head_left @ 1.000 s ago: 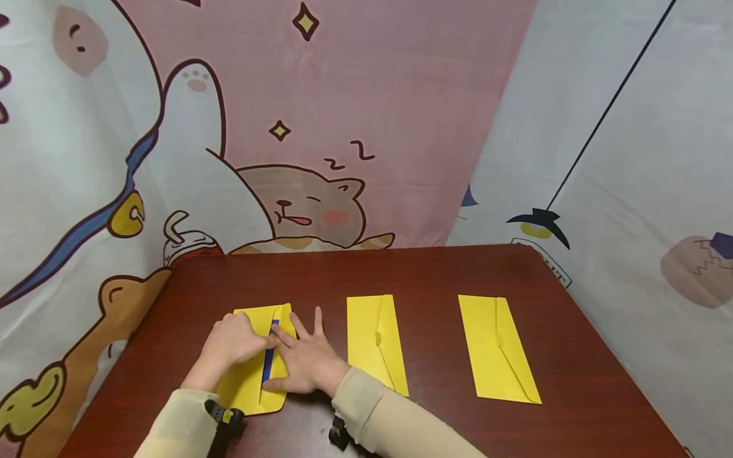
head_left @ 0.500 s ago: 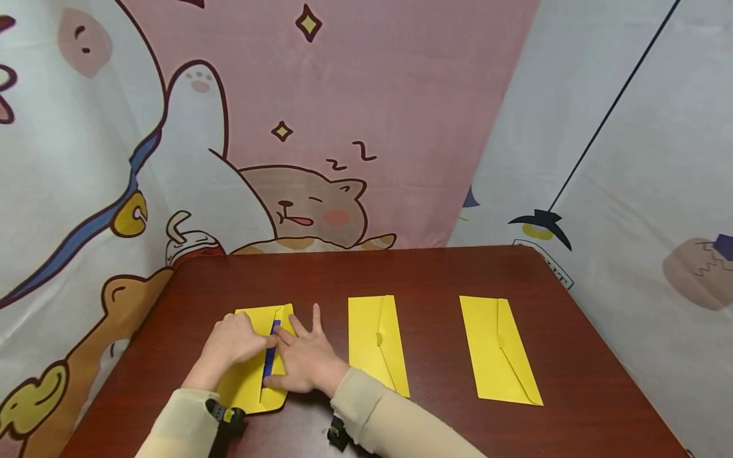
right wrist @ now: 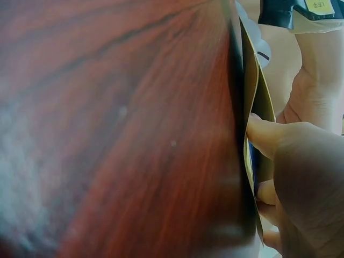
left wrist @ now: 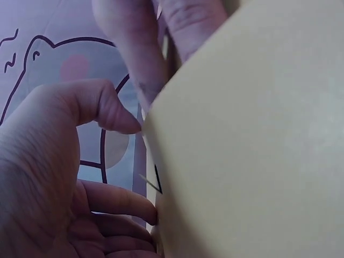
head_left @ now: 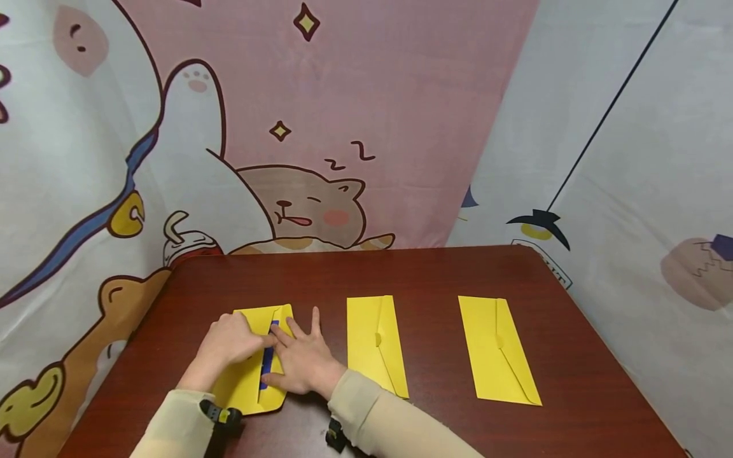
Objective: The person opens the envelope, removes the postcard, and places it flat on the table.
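At the left of the table lies a yellow envelope (head_left: 243, 391), its long flap to the right and a narrow blue strip (head_left: 266, 364) showing in its opening. My left hand (head_left: 229, 343) grips the envelope at this opening, thumb pointing right along its edge and the other fingers curled. With fingers spread, my right hand (head_left: 306, 362) presses on the flap side, covering part of it. In the right wrist view, my right thumb (right wrist: 263, 133) lies on the flap's edge, and the layers stand parted. In the left wrist view the envelope's pale face (left wrist: 252, 134) fills the right side.
A second yellow envelope (head_left: 366, 337), its flap folded over, lies just right of my right hand. Farther right is a third folded one (head_left: 492, 350). The dark red wooden table (head_left: 435, 273) meets a cartoon-print cloth (head_left: 412, 127) at its back edge.
Both hands and the flap's edge have shifted slightly left. A little more of the blue strip shows near its lower end. The other two envelopes lie as before.
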Demonstrator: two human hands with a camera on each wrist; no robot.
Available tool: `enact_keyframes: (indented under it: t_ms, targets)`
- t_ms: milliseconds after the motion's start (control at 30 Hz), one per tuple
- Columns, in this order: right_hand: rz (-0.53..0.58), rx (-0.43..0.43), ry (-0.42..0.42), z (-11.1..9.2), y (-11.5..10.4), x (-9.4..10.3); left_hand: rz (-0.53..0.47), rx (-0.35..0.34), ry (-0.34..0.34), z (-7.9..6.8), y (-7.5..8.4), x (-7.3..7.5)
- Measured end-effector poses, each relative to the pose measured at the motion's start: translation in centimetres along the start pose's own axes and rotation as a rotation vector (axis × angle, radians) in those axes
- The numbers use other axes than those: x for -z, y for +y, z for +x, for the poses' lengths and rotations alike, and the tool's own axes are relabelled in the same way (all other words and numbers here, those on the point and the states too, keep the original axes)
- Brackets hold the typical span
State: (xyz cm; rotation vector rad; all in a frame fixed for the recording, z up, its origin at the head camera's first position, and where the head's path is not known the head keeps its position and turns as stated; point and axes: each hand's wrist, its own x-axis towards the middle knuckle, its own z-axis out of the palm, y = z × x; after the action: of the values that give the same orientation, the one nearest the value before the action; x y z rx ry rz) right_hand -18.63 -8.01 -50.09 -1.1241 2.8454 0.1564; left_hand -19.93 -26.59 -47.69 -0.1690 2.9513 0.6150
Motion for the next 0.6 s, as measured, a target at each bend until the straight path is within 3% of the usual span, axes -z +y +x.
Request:
enact_keyframes:
  t_ms: [600]
  targets:
    - [0.02,-0.003,0.004,-1.0,0.5,0.1,-0.039,-0.005,-0.01,-0.4,-0.4,0.3]
